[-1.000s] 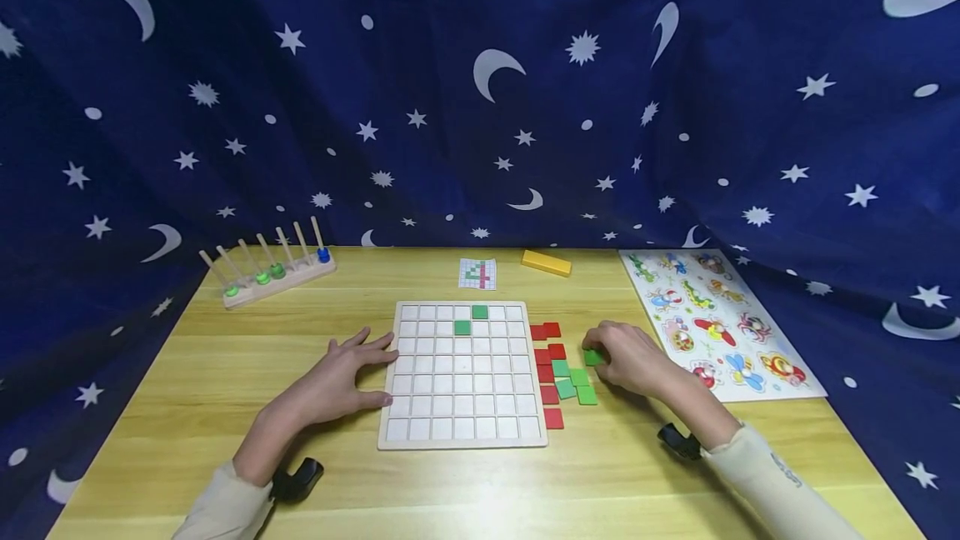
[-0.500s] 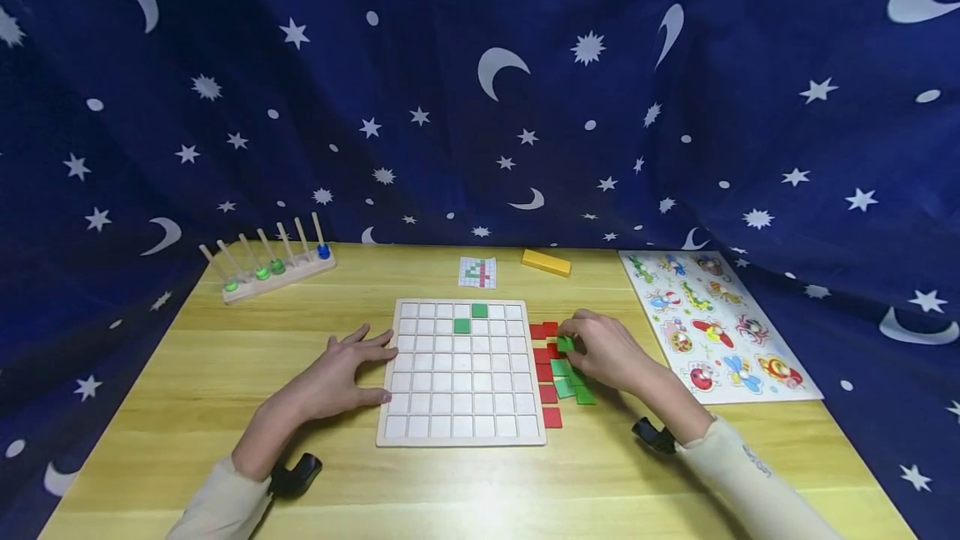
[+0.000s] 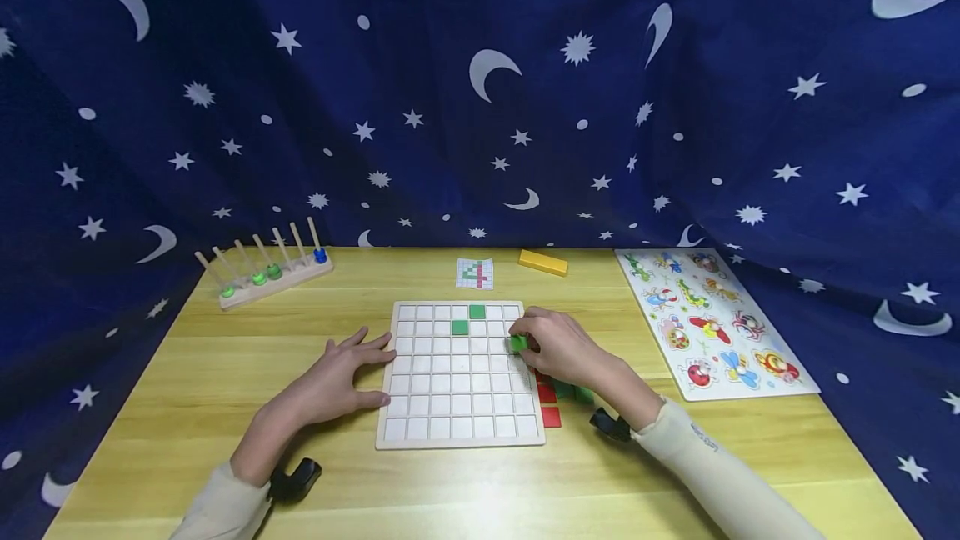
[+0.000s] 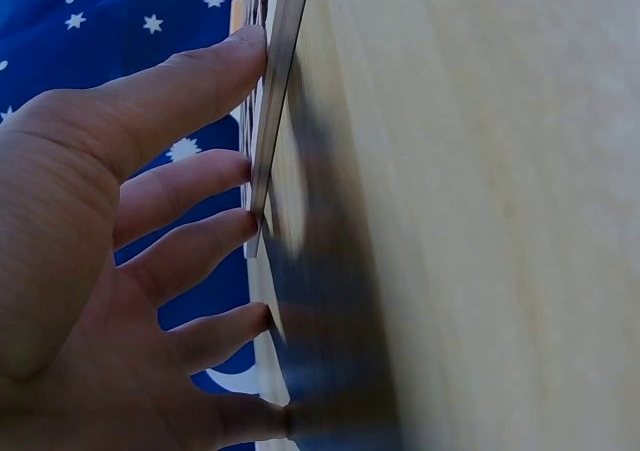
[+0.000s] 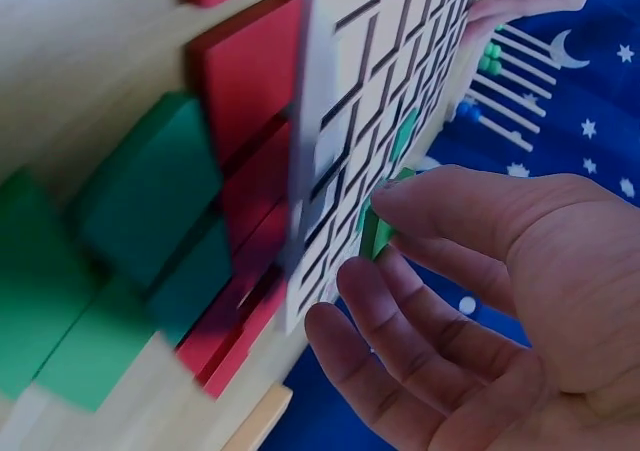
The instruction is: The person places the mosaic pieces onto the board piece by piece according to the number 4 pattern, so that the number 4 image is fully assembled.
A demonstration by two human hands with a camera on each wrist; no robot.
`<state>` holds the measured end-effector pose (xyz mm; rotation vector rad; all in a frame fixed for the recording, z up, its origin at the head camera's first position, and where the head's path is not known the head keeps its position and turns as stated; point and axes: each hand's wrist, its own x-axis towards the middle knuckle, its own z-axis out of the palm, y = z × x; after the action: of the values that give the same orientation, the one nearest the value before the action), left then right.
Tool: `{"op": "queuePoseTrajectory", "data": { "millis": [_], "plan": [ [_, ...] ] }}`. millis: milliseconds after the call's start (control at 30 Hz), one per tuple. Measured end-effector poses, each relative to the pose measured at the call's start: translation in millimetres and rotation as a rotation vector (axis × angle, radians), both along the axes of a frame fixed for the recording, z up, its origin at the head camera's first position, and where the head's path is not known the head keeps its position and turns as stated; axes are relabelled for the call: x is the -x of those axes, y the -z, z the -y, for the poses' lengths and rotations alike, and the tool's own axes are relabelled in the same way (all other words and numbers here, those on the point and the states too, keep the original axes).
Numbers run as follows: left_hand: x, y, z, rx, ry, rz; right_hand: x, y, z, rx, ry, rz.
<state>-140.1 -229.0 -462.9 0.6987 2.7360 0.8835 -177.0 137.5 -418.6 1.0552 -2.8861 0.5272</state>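
Note:
A white grid board (image 3: 461, 382) in a pale wooden frame lies mid-table, with two green square tiles (image 3: 477, 312) set in its upper cells. My right hand (image 3: 558, 346) pinches another green tile (image 3: 518, 343) between thumb and fingers, over the board's right side. On the board's left edge rest the thumb and fingertips of my left hand (image 3: 341, 377), fingers spread. In the left wrist view the thumb (image 4: 215, 76) touches the frame's rim. Red tiles (image 5: 250, 61) and several green tiles (image 5: 150, 186) lie beside the board, partly hidden by my right hand in the head view.
Behind the board lie a small pattern card (image 3: 475, 273) and a yellow block (image 3: 543, 262). A pegged wooden stand (image 3: 281, 275) with green and blue rings stands at back left. At right lies an insect puzzle board (image 3: 712, 323). A starry blue curtain (image 3: 420, 65) hangs behind the table.
My right hand has moved left from beyond the loose tiles to over the board's right side, carrying the green tile. The left hand has stayed at the board's left edge.

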Motion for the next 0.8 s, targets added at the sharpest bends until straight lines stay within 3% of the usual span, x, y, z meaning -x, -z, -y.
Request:
{"op": "queuePoseTrajectory", "data": {
  "millis": [600,800],
  "plan": [
    [0.4,0.0,1.5,0.018,0.012,-0.022,10.7,3.7,54.1,0.003,-0.094,0.044],
    [-0.5,-0.8,1.8,0.031,0.01,-0.028,14.7,5.0,68.2,0.022,-0.125,0.022]
  ]
}}
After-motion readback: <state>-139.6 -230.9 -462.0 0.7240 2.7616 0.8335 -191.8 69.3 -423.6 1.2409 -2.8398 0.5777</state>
